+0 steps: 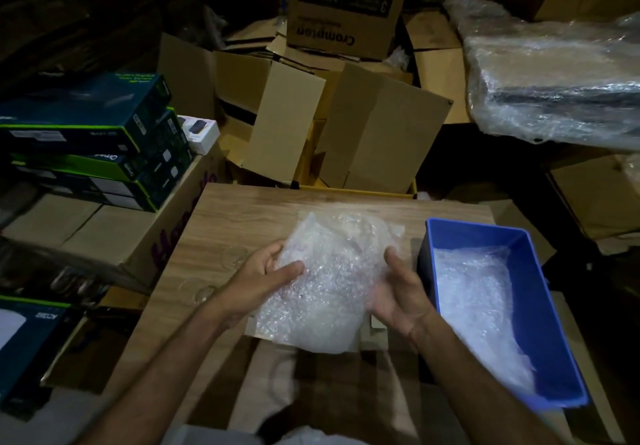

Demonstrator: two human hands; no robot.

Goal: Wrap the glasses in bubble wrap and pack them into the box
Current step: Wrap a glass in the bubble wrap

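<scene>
Left hand (266, 276) and right hand (403, 297) — grip either side, bubble wrap bundle (329, 282) between

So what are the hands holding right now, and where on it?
Both hold the bubble wrap bundle over the table: the left hand grips its left side, the right hand cups its right side. Contents cannot be told.

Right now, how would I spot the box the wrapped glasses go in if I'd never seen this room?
Find the light wooden tabletop in the middle of all the brown cardboard cartons. At its right edge, beside the person's right hand, sits a bright blue rectangular plastic box with crinkly clear bubble wrap lying inside. It is the only blue plastic thing there; every other box is cardboard.
</scene>
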